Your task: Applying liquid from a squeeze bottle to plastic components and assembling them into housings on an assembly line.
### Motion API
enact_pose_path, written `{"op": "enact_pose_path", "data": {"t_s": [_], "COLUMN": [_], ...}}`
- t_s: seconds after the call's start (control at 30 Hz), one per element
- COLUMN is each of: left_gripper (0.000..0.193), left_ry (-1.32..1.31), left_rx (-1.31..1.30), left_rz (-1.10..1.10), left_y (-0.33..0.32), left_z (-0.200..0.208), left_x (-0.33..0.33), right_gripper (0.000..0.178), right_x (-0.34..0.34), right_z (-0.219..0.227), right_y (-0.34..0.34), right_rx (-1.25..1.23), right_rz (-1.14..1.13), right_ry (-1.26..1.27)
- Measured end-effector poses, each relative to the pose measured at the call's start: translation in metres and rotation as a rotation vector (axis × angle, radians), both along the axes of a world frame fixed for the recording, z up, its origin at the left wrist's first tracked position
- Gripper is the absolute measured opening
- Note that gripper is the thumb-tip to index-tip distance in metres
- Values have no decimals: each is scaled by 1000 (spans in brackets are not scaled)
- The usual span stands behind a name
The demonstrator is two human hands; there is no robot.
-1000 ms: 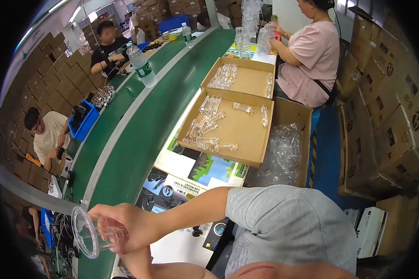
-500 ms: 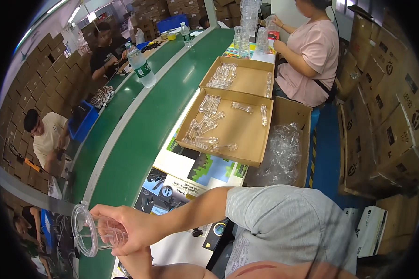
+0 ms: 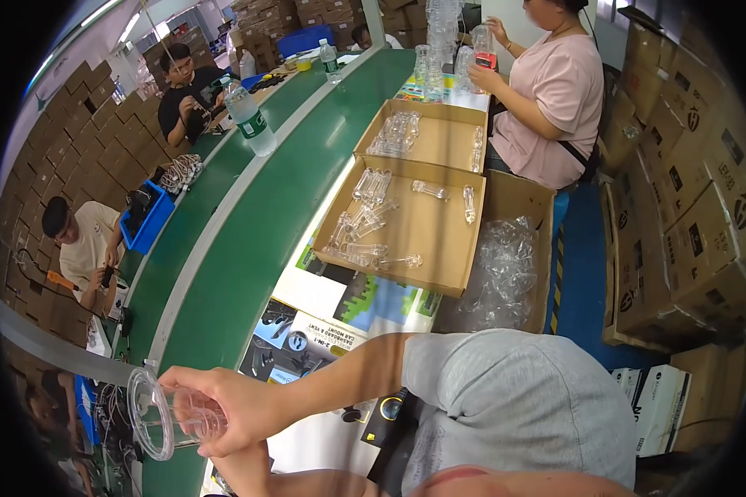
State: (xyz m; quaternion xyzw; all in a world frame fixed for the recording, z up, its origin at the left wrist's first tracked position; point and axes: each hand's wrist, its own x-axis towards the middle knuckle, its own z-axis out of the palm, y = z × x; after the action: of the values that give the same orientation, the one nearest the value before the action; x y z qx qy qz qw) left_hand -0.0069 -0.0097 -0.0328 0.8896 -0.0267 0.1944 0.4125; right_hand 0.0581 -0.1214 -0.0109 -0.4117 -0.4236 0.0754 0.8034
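Head view shows the person's right hand (image 3: 224,406) low at the left, its arm crossing the body from a grey sleeve (image 3: 514,398). The fingers are closed around a clear plastic cup-shaped part (image 3: 170,412), whose round rim faces away from the palm, toward the left. The left hand is mostly hidden beneath that arm; only a bit of forearm shows at the bottom edge, and whether it grips anything cannot be told.

Just beyond the hand, up and to its right, lie printed cardboard sheets (image 3: 340,306) on a white worktop. Right above the hand runs a green conveyor belt (image 3: 257,224), stretching away into the distance. Further to the right, past the sheets, sits an open cardboard tray (image 3: 427,240) with clear plastic tubes (image 3: 365,219) scattered in it, and beside it a carton holding crumpled clear bags (image 3: 501,277). A second tray (image 3: 439,132) lies beyond the first.

Far off, a water bottle (image 3: 249,120) stands on the belt. A person in a pink shirt (image 3: 551,91) sits at the far right, another in black (image 3: 182,95) works across the belt, and a third in a pale shirt (image 3: 83,244) sits off to the left.
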Motion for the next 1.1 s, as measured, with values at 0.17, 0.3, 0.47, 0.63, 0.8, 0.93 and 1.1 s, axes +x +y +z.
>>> {"op": "enact_pose_path", "data": {"t_s": [0.17,0.3,0.47,0.63,0.8,0.93,1.1], "left_gripper": [46,44,42,42,41,42,44], "left_ry": [-23,14,-21,-19,40,-32,-17], "left_rx": [7,34,2,-39,-8,67,75], "left_rz": [-6,0,-2,-15,-3,1,26], "left_y": [-2,0,-1,1,3,-1,2], "left_z": [-5,-1,-3,-2,-6,-2,0], "left_x": [4,1,1,-1,2,1,-2], "right_gripper": [70,70,65,66,65,66,67], "right_x": [2,0,1,-1,2,2,0], "right_z": [-4,-1,0,4,0,-2,3], "right_y": [0,-2,-6,-6,-8,-2,-4], "right_rx": [1,16,-53,-43,-53,-36,-40], "right_rz": [-41,-38,-3,10,2,0,29], "right_ry": [-18,-10,-28,-28,-19,-20,-6]}}
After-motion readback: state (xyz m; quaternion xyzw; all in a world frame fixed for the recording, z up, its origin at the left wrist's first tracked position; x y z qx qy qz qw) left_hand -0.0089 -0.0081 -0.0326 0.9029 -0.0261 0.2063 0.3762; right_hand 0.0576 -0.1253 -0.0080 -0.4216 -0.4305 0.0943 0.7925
